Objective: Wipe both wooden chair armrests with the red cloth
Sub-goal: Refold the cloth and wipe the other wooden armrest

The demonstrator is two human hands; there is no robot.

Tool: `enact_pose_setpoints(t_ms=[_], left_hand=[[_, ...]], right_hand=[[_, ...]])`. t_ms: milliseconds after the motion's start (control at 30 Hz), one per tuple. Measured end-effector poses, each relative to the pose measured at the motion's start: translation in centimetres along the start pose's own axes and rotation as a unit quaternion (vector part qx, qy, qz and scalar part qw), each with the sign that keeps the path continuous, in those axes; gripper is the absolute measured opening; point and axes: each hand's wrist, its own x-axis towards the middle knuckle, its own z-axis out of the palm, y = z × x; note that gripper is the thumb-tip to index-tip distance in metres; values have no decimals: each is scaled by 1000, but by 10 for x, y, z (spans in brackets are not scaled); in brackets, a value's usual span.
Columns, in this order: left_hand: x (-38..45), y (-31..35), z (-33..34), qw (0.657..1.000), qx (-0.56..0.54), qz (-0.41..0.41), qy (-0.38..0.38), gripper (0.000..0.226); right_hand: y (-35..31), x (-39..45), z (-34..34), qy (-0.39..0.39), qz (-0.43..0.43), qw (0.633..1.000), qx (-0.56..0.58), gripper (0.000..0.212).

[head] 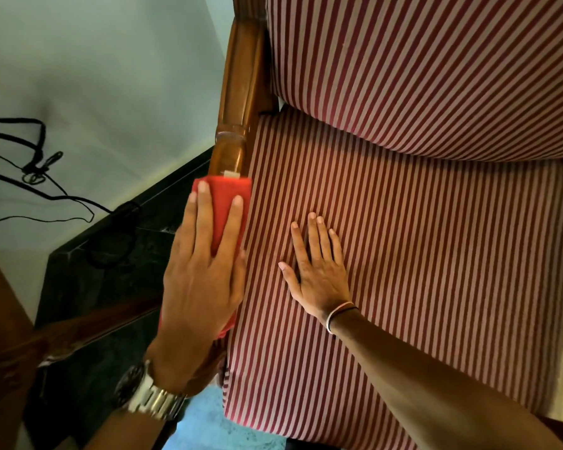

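Note:
The left wooden armrest (241, 92) of the chair runs from the top centre down toward me. My left hand (202, 274), with a metal watch on its wrist, lies flat on the red cloth (226, 203) and presses it onto the armrest's near part. A white tag shows at the cloth's far edge. My right hand (316, 264) rests flat on the striped seat cushion (436, 254), fingers spread, holding nothing. The other armrest is out of view.
The striped back cushion (420, 60) fills the top right. A pale wall (95, 76) with black cables (36, 164) hanging on it stands to the left, above a dark skirting (117, 254). A wooden rail (88, 329) crosses the lower left.

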Motion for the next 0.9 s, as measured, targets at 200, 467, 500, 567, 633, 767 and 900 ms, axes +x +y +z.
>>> enact_pose_setpoints(t_ms=[200,467,500,567,633,767,900], left_hand=[[62,1,-6,1000,-11,3,9,78],[53,6,-7,1000,8,-1,15,76],[36,5,-5,1000,22,8,15,74],[4,5,-1,999,43,26,5,73],[-12,2,-1,998,47,35,-6,72],[32,3,-6,999,25,26,-2,78],[89,9,-14,1000,-5,-3,0,83]], right_hand=[[1,3,0,6,3,1000,-4,72],[3,3,4,22,-4,1000,1,72],[3,3,5,25,-6,1000,1,73],[5,2,8,31,-5,1000,0,73],[4,2,10,39,-5,999,-1,73],[3,1,12,54,1,999,2,73],[2,2,10,49,5,999,-8,74]])
